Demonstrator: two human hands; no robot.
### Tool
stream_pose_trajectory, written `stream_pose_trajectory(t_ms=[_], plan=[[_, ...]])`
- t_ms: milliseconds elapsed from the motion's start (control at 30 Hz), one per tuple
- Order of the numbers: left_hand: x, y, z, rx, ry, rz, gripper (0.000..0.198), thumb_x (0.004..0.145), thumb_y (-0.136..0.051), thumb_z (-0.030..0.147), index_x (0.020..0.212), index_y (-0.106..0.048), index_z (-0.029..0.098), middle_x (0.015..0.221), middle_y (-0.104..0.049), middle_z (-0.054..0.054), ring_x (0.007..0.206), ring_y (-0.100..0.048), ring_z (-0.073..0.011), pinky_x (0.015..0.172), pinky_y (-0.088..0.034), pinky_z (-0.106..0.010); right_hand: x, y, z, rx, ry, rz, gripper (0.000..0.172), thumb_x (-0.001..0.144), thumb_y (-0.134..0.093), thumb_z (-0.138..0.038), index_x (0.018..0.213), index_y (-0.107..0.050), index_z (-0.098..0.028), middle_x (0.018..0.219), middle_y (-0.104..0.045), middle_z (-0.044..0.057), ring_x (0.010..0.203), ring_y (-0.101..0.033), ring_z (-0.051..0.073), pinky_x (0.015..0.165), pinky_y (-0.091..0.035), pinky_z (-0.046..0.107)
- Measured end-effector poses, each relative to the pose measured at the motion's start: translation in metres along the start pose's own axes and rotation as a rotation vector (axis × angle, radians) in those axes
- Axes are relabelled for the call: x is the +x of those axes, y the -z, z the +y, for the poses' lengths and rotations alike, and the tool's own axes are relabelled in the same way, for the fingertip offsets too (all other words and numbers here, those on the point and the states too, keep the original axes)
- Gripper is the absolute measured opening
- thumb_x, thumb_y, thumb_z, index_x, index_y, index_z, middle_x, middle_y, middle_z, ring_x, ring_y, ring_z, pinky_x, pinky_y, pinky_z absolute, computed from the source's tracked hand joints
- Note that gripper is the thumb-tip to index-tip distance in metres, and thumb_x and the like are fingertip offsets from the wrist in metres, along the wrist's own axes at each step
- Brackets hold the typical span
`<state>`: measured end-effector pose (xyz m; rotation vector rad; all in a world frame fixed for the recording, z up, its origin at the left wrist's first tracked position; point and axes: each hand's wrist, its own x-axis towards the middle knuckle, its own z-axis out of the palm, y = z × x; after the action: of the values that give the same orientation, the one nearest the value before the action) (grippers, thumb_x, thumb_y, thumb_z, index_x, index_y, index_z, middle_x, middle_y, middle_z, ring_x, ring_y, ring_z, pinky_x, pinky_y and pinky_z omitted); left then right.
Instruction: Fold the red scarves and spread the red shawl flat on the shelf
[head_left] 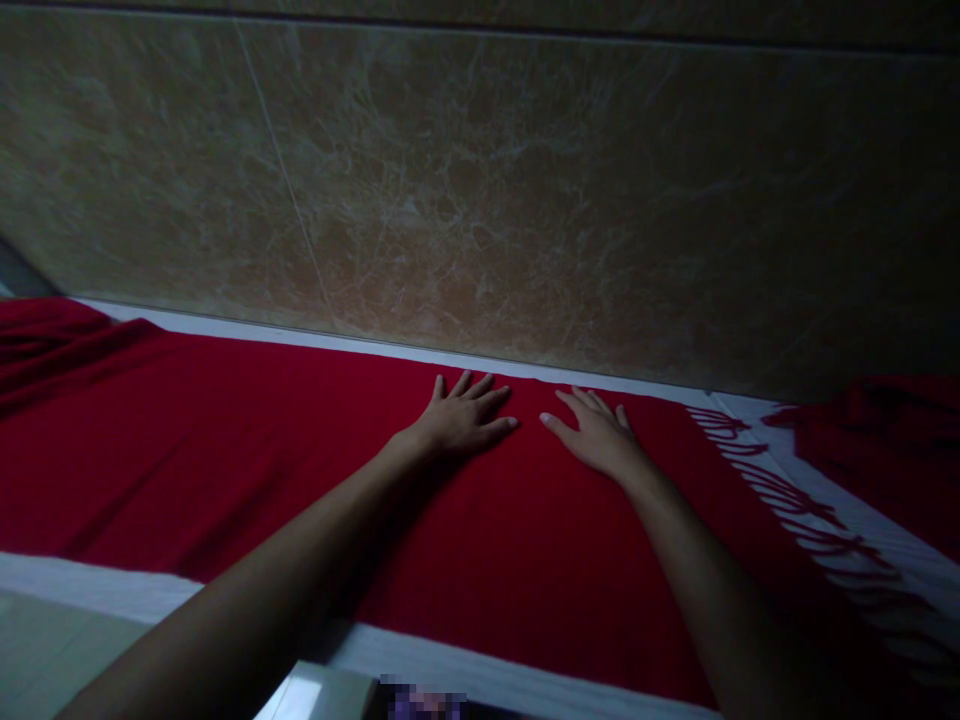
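Note:
A long red cloth [525, 560] with a fringed right end [802, 500] lies spread over a white surface [435, 655]. My left hand [466, 415] rests on it near its far edge, palm down with the fingers spread. To its right, my right hand [592, 428] also lies on the cloth, fingers apart and thumb stretched toward the left hand. Neither hand holds anything. Shallow creases run through the left part of the cloth, and its far left end is bunched.
Behind the surface stands a brown marbled wall [465, 190]. More red fabric [885, 450] lies in folds at the far right. A pale box-like object [322, 692] is at the bottom edge, beside a pixelated patch. Pale floor tiles [60, 650] show at lower left.

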<state>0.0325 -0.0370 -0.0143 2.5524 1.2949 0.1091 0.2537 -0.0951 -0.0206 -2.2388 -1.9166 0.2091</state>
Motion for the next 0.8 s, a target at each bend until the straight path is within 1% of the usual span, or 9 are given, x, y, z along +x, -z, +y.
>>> stream_pose_trajectory(t_ms=[167, 300, 567, 800], plan=[[-0.0013, 0.0026, 0.001, 0.003, 0.007, -0.019, 0.081, 0.094, -0.029, 0.078, 0.162, -0.027, 0.034, 0.172, -0.014, -0.004, 0.159, -0.002, -0.0383, 0.12, 0.001, -0.074, 0.0, 0.0001, -0.0003, 0.003, -0.001, -0.007, 0.063, 0.103, -0.045, -0.056, 0.157, -0.041, -0.023, 0.167, -0.03, 0.009, 0.155, -0.024, 0.028, 0.124, -0.014, 0.064], [-0.0009, 0.0013, 0.0006, 0.01, 0.003, -0.002, 0.08, 0.095, -0.028, 0.078, 0.162, -0.028, 0.035, 0.171, -0.015, -0.003, 0.159, -0.003, -0.0383, 0.12, 0.0, -0.075, 0.0008, -0.0012, 0.0008, 0.0, 0.006, 0.003, 0.063, 0.103, -0.045, -0.056, 0.157, -0.042, -0.023, 0.167, -0.031, 0.01, 0.155, -0.025, 0.029, 0.124, -0.015, 0.064], [0.0003, -0.0003, -0.0014, 0.009, -0.001, 0.001, 0.08, 0.094, -0.029, 0.079, 0.162, -0.027, 0.036, 0.171, -0.016, -0.003, 0.159, -0.003, -0.0385, 0.12, 0.0, -0.075, 0.0009, -0.002, 0.0019, 0.01, 0.007, 0.012, 0.063, 0.102, -0.044, -0.057, 0.156, -0.043, -0.024, 0.167, -0.031, 0.009, 0.155, -0.025, 0.029, 0.124, -0.015, 0.064], [-0.0002, 0.0005, -0.0003, 0.007, 0.003, -0.004, 0.08, 0.095, -0.029, 0.078, 0.162, -0.028, 0.035, 0.171, -0.015, -0.004, 0.159, -0.003, -0.0371, 0.12, 0.0, -0.074, -0.0001, 0.0001, -0.0004, -0.002, -0.005, -0.007, 0.064, 0.103, -0.044, -0.057, 0.157, -0.042, -0.024, 0.168, -0.03, 0.008, 0.155, -0.024, 0.029, 0.125, -0.015, 0.063]])
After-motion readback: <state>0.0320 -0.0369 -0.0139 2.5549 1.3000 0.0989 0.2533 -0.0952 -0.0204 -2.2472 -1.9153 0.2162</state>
